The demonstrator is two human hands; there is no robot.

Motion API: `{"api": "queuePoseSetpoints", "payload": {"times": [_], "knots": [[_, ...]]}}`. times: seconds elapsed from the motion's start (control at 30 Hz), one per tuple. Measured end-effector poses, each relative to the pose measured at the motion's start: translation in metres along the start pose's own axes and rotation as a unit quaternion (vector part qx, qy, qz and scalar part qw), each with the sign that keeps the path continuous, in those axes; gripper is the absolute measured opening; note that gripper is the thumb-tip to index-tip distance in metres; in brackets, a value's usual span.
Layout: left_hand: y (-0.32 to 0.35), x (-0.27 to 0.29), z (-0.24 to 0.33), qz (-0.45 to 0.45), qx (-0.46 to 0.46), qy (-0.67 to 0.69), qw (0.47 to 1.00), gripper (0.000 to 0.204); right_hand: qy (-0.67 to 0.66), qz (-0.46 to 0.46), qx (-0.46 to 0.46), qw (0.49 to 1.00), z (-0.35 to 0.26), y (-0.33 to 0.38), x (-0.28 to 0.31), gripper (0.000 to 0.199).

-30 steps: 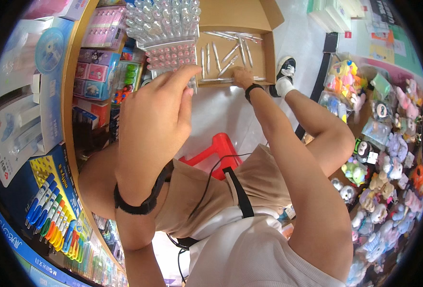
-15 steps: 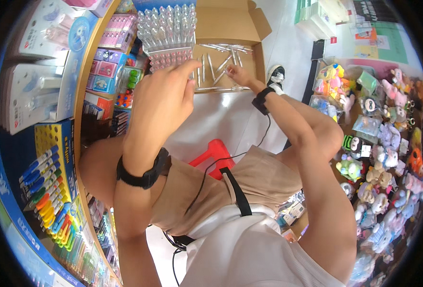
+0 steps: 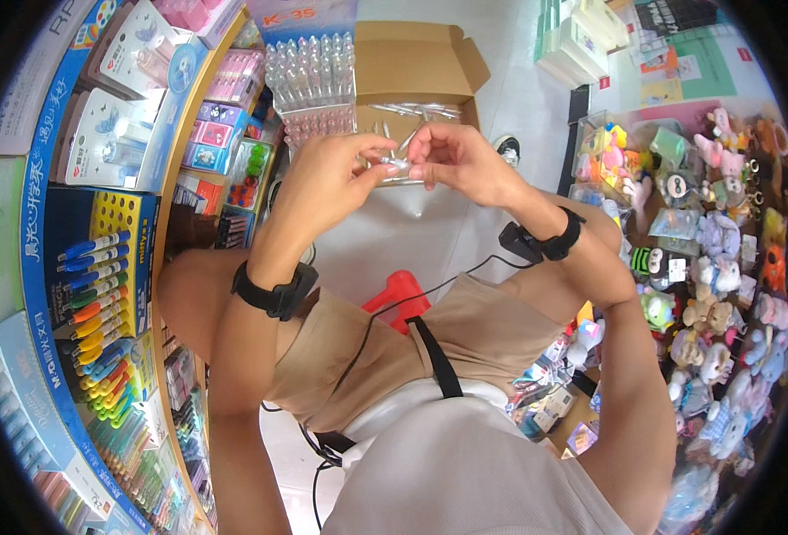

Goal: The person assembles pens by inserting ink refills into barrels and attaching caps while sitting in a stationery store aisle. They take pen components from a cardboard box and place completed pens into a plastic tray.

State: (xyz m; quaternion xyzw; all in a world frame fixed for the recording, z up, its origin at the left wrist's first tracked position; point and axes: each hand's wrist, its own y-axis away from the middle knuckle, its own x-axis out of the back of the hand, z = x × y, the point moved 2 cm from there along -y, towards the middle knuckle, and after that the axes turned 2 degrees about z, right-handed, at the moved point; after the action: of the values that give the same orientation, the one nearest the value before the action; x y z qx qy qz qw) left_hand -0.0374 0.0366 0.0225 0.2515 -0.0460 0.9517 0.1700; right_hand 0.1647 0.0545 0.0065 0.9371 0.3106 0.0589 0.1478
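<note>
In front of the open cardboard box [image 3: 416, 55], my two hands meet around a small, shiny silvery-white pen [image 3: 398, 167]. My left hand [image 3: 323, 178] pinches one end between thumb and finger. The other end sits between the thumb and fingertips of my right hand [image 3: 465, 165], which partly cover it. More slim silvery pens [image 3: 421, 110] lie loose inside the box, just beyond my fingers. To the left of the box stands a display stand [image 3: 309, 71] with rows of clear, bead-topped pens and a lower pinkish row behind my left hand.
A shelf of boxed stationery and colourful markers [image 3: 100, 285] runs along my left. Plush toys and keychains [image 3: 715, 241] crowd the right side. A red stool [image 3: 398, 294] is between my legs, and a black cable [image 3: 447, 281] crosses my lap from the right wrist strap.
My right hand has come up from the box and now meets my left hand. The pen now shows between both hands. The view has shifted slightly.
</note>
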Motion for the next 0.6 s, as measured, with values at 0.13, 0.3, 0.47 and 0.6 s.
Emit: {"api": "queuePoseSetpoints", "payload": {"times": [0.13, 0.3, 0.47, 0.6], "knots": [[-0.004, -0.008, 0.005, -0.039, 0.062, 0.046, 0.996, 0.018, -0.004, 0.018, 0.032, 0.999, 0.002, 0.004, 0.004, 0.011], [-0.006, 0.011, -0.008, 0.073, 0.128, 0.098, 0.984, 0.016, 0.188, 0.051, 0.089, 0.977, -0.024, 0.008, 0.012, 0.013], [-0.012, 0.022, -0.007, 0.076, 0.109, 0.157, 0.979, 0.019, 0.019, 0.152, 0.109, 0.982, -0.021, 0.015, 0.042, 0.016], [-0.012, 0.000, -0.012, 0.000, 0.101, 0.162, 0.982, 0.024, -0.027, 0.183, 0.137, 0.973, -0.020, 0.011, 0.039, 0.015]]}}
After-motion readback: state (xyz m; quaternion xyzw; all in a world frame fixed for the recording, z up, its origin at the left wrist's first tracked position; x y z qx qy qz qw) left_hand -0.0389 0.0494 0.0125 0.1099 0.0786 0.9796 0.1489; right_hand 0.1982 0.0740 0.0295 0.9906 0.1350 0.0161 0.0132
